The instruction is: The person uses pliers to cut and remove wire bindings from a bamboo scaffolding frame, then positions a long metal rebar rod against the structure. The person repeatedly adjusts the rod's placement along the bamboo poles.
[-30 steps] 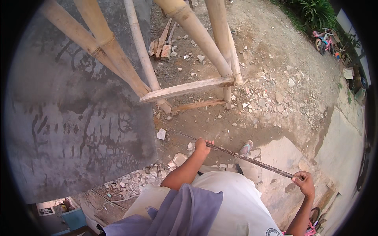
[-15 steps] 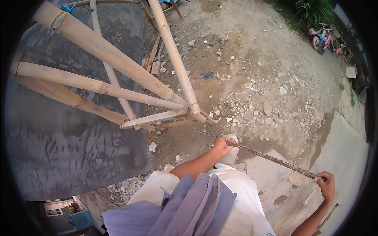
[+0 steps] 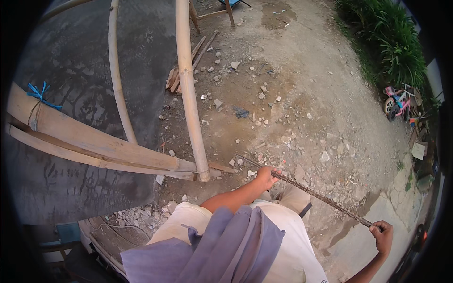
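Observation:
A brown ribbed steel bar (image 3: 325, 200), which looks like rebar, slants across in front of my body. My left hand (image 3: 267, 176) is wrapped round it partway along, and its thin far end sticks out beyond that hand toward the bamboo. At its right, nearer end my right hand (image 3: 382, 236) grips it with thumb and fingers. The bar hangs above the ground, touching nothing but my hands. A grey-purple cloth (image 3: 212, 245) drapes over my white shirt.
Bamboo poles (image 3: 188, 94), lashed together, stand close on my left, one tied with blue string (image 3: 44, 95). Behind them is a dark wet concrete surface (image 3: 71, 184). Rubble (image 3: 325, 156) litters the dirt ahead. A small pink bicycle (image 3: 398, 104) and plants (image 3: 394, 47) are at the far right.
My view has shifted forward and to the right, so the bamboo frame sits further left. Both hands keep hold of the steel bar, with the right hand slightly closer in.

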`<state>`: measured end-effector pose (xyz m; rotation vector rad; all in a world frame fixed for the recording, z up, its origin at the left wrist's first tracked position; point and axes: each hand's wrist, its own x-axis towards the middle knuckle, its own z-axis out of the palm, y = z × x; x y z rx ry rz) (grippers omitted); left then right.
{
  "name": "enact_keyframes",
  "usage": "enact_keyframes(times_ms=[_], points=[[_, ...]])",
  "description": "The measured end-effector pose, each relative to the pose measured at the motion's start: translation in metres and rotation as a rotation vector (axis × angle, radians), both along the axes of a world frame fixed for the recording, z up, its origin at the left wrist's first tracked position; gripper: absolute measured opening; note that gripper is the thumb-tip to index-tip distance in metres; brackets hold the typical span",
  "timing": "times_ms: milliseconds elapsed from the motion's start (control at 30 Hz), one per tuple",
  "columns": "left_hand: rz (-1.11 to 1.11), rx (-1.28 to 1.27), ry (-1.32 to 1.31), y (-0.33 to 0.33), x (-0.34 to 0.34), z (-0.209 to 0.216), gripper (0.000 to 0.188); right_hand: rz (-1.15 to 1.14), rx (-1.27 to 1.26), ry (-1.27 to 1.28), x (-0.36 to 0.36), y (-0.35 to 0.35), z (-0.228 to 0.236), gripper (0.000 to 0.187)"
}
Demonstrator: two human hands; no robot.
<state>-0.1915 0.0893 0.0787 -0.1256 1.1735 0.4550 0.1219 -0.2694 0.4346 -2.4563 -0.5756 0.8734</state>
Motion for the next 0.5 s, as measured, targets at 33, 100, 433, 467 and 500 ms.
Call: enact_keyframes(times_ms=[33,100,433,467,500], points=[[0.033,-0.004,0.026,0.016,0.01,-0.002,0.018,0.024,0.027,0.025,0.019,0.019,-0.006,0.02],[0.089,0.04,0.053,0.047,0.023,-0.01,0.013,0.084,0.044,0.064,0.059,0.068,-0.019,0.019],[0.713,0.08,0.078,0.18,0.112,-0.002,0.01,0.532,0.096,0.191,0.302,0.41,-0.091,0.022],[0.76,0.18,0.035,0.186,0.12,0.027,0.012,0.609,0.131,0.158,0.326,0.438,-0.084,0.027],[0.807,0.285,-0.011,0.195,0.129,0.06,0.014,0.692,0.178,0.128,0.349,0.467,-0.074,0.032]])
